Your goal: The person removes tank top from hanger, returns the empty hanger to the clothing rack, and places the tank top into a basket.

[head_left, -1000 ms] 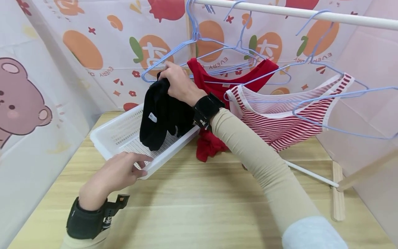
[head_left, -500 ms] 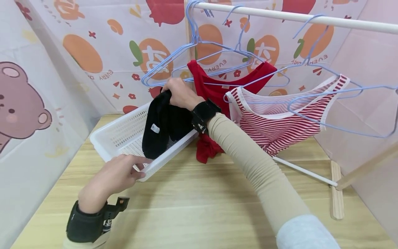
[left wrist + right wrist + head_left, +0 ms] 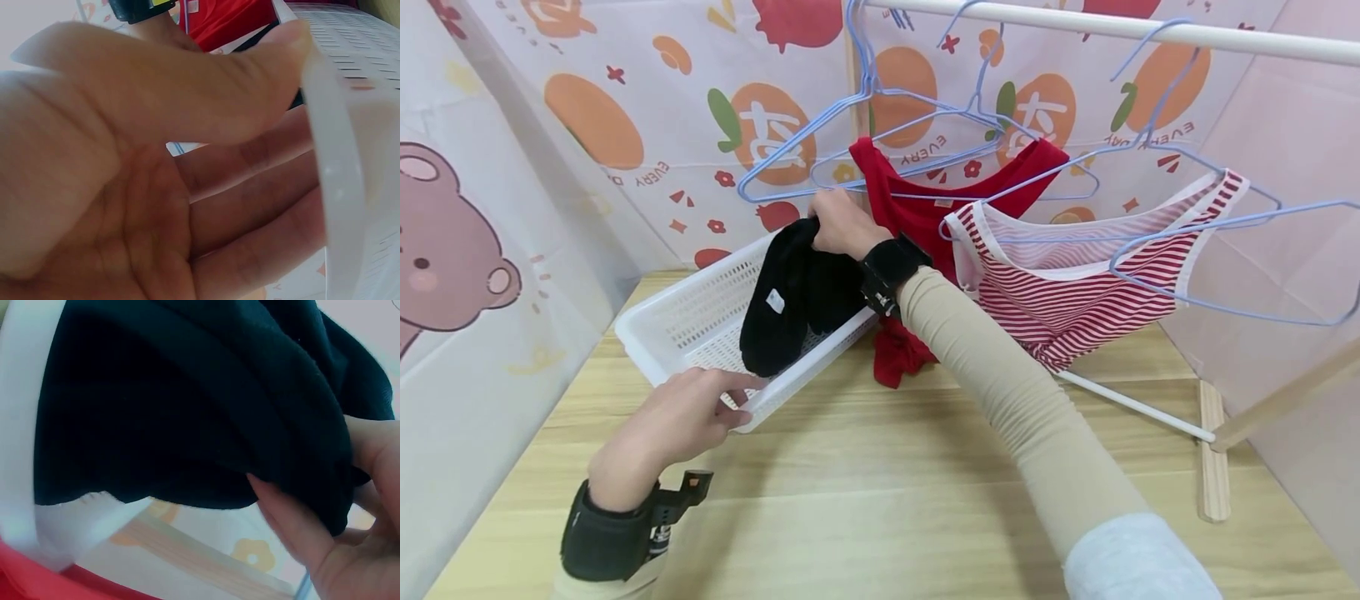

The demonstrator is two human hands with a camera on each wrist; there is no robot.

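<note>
A black garment [image 3: 778, 321] with a small white label hangs into a white plastic basket [image 3: 805, 373], its lower end inside near the front wall. My right hand [image 3: 844, 225] pinches the garment's upper edge over the back right of the basket. In the right wrist view, the thumb and fingers [image 3: 294, 525] of that hand grip the folded black cloth. My left hand [image 3: 681, 417] holds the basket's front left corner. The thumb shows on the basket's rim [image 3: 337, 169] in the left wrist view, with the other fingers against its far side.
Behind the right forearm, a red top [image 3: 917, 208] and a red-and-white striped top [image 3: 1067, 292] hang on blue hangers. Several bare blue hangers [image 3: 805, 137] hang from the white rod [image 3: 1075, 25]. The rack's wooden foot [image 3: 1213, 467] stands on the table [image 3: 865, 500] at right.
My right hand has lowered and shifted slightly right, bringing the black garment down into the basket. The left hand keeps its place at the basket's corner.
</note>
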